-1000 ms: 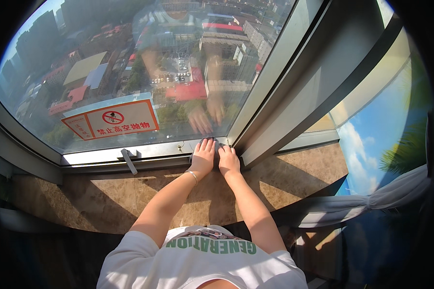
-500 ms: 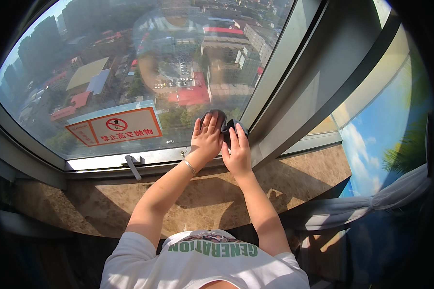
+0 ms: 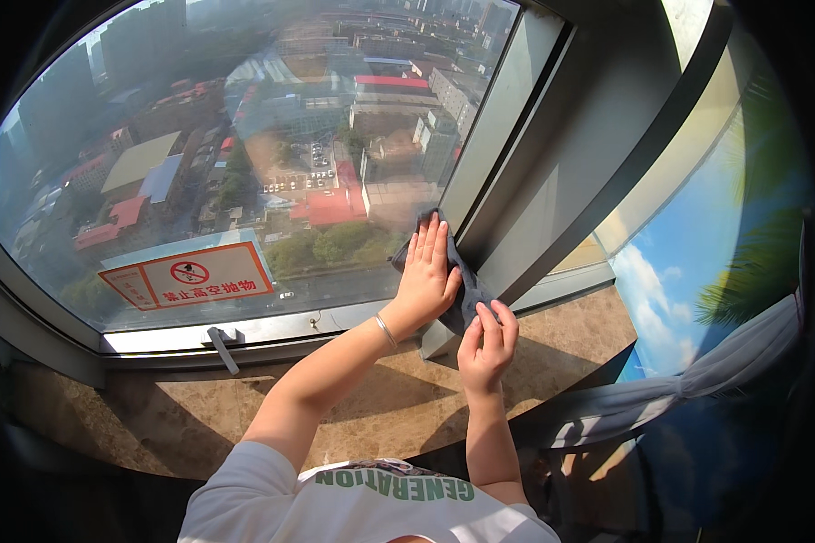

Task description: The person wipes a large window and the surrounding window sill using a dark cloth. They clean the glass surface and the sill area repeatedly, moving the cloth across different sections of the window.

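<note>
A dark grey cloth (image 3: 467,297) lies against the lower right corner of the window pane (image 3: 317,312), beside the metal frame. My left hand (image 3: 424,282), with a bracelet on its wrist, presses flat on the cloth, fingers stretched upward. From the glass the cloth trails down to the right, toward my right hand (image 3: 487,348). There its lower end is pinched between bent fingers and thumb, just in front of the frame post. Part of the cloth is hidden under the left palm.
A window handle (image 3: 222,348) sticks out from the bottom frame. A red-edged warning sticker (image 3: 190,275) is on the glass. Below runs a brown stone sill (image 3: 353,412). To the right stand a wide metal post (image 3: 561,154) and a tied pale curtain (image 3: 675,389).
My left hand has shifted right, closer to the frame, with the cloth. The right hand has come off the pane, down and right, drawing out the cloth's lower end.
</note>
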The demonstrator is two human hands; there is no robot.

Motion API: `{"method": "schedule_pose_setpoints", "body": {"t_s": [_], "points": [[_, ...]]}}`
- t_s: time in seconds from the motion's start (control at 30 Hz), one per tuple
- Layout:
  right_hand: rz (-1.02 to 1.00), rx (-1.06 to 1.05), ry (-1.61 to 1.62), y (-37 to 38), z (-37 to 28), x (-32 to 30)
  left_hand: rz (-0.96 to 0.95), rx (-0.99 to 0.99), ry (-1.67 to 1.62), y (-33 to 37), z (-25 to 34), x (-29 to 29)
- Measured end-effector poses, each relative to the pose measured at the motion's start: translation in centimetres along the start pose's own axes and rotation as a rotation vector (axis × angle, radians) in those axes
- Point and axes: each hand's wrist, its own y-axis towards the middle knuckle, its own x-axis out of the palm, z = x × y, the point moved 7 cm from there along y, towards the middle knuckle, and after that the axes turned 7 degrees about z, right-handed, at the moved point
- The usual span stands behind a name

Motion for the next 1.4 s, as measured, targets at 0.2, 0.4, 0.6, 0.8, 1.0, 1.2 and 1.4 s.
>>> {"method": "schedule_pose_setpoints", "body": {"t_s": [0.2, 0.4, 0.6, 0.8, 1.0, 1.2, 1.4], "points": [[0.209, -0.127, 0.090, 2.8, -1.6, -0.7, 0.267, 0.333, -0.008, 10.6, 6.0, -3.6], [0.237, -0.243, 0.112, 5.0, -3.5, -1.1, 0.411, 0.403, -0.066, 15.0, 8.7, -5.2], [0.003, -0.037, 0.211, 2.7, -1.7, 2.7, 0.316, 0.252, 0.005, 6.8, 3.4, -1.7], [-0.187, 0.010, 0.095, -0.4, -1.0, 6.1, -0.065, 0.219, 0.269, -1.4, -4.0, 0.4], [-0.118, -0.105, 0.046, 1.3, -1.5, 7.8, 0.041, 0.440, 0.544, 4.9, -0.3, -4.2], [-0.021, -0.206, 0.148, 7.6, -4.6, 9.8, 0.345, 0.527, 0.845, 14.2, 4.1, -11.8], [0.023, -0.120, 0.294, 13.4, -10.1, 13.9, 0.452, 0.461, 1.065, 15.1, 2.5, -19.9]]}}
